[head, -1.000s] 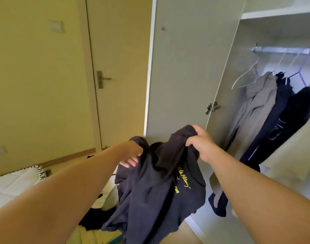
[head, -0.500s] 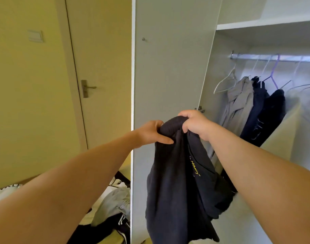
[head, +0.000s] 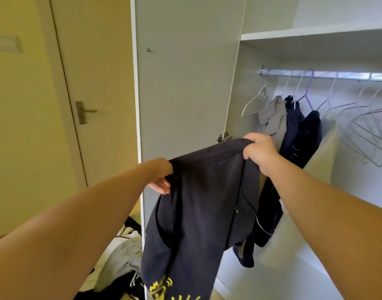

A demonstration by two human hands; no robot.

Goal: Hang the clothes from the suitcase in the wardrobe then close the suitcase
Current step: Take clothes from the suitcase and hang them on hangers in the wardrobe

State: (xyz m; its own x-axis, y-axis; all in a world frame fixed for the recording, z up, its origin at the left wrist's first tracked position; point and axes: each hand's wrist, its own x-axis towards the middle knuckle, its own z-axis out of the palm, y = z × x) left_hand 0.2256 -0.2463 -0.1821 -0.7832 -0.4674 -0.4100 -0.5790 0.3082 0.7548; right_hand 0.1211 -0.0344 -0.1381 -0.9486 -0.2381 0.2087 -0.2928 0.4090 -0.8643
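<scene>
**Dark garment spread open in front of the wardrobe**

The right fingers (head: 249, 151) are curled tight over one end of a ribbed edge of the dark garment (head: 203, 202). The left fingers (head: 163, 187) are hooked under the other end, with the cloth draped over them. So the right hand (head: 260, 152) and the left hand (head: 160, 178) both grip the garment at the centre of the frame. The edge is stretched between them and the rest hangs down to a yellow print (head: 162, 287) at the bottom edge.

Behind it stands the open wardrobe door (head: 185, 83). In the upper right, the rail (head: 324, 75) carries an empty white hanger (head: 254, 102), then a grey top (head: 272, 120), dark clothes and a cream piece (head: 318, 161), and more bare hangers (head: 367, 135) at the far right. A heap of clothes (head: 123, 256) lies at lower left; I cannot make out the suitcase itself.

To do this step well, I judge the person should first work out which end is held, since the edge looks like a hem or waistband. One hand should then take over the grip so the other can fetch the white hanger, the nearest free one.

Half a second ago both hands were bunched close together on a crumpled wad of cloth. Now they are apart and the edge is drawn out flat. The print, then at mid-cloth, sits low, and more of the rail shows.
</scene>
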